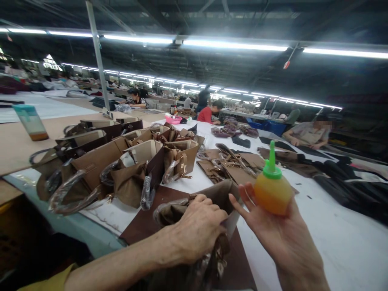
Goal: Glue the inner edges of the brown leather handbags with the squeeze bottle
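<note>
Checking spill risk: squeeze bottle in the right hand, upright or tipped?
Upright: the squeeze bottle sits in the right hand, green nozzle pointing up, deeper orange showing in its lower part.

- One head-worn view looks forward and down over the tabletop (342,242).
- The hands (201,226) appear close, low in frame.
- Beyond, it reaches far back, up to ceiling lights (236,45).

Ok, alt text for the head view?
A person's right hand holds a squeeze bottle of orange liquid, nozzle up, while the left hand is curled over an open brown bag. More bags crowd the table at left; co-workers are beyond.
</note>
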The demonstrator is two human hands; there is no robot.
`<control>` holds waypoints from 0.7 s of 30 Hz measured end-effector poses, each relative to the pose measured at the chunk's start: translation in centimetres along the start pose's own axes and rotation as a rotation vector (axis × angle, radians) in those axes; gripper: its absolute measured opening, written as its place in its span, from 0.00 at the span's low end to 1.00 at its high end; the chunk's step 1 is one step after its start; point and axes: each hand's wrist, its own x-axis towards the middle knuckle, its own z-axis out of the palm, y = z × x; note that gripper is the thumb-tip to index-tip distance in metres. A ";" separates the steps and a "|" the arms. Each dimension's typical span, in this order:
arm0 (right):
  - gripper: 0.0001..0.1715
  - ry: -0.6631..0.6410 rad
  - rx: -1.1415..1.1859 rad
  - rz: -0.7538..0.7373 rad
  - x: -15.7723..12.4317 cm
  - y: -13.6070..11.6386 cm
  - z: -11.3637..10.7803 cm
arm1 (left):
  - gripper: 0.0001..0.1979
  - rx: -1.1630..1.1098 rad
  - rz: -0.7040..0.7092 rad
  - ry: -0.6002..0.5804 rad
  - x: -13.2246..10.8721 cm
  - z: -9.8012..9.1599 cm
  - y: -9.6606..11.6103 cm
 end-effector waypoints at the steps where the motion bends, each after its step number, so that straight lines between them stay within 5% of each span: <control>1: 0.21 0.017 -0.015 -0.015 -0.3 -0.3 0.2 | 0.05 -0.014 0.069 -0.023 -0.1 -0.7 -0.4; 5: 0.20 0.096 -0.072 -0.058 -1.5 -1.3 0.8 | 0.02 0.012 0.334 -0.125 -0.6 -3.5 -1.2; 8: 0.17 0.067 -0.113 -0.015 -2.0 -1.1 0.2 | 0.04 -0.012 0.342 -0.139 -1.7 -4.1 -1.5; 11: 0.19 -0.060 -0.155 0.066 -1.6 -0.7 -1.1 | 0.07 -0.222 0.148 0.006 -3.0 -3.4 -2.0; 16: 0.29 -0.210 -0.206 0.138 0.3 -0.9 -2.6 | 0.33 -0.545 -0.274 0.293 -4.5 -2.0 -2.5; 19: 0.30 -0.162 -0.263 0.185 0.5 -1.0 -1.9 | 0.23 -0.579 -0.387 0.331 -4.7 -2.1 -2.6; 21: 0.27 -0.135 -0.321 0.192 0.0 -0.7 -1.0 | 0.11 -0.516 -0.417 0.245 -4.4 -2.6 -2.9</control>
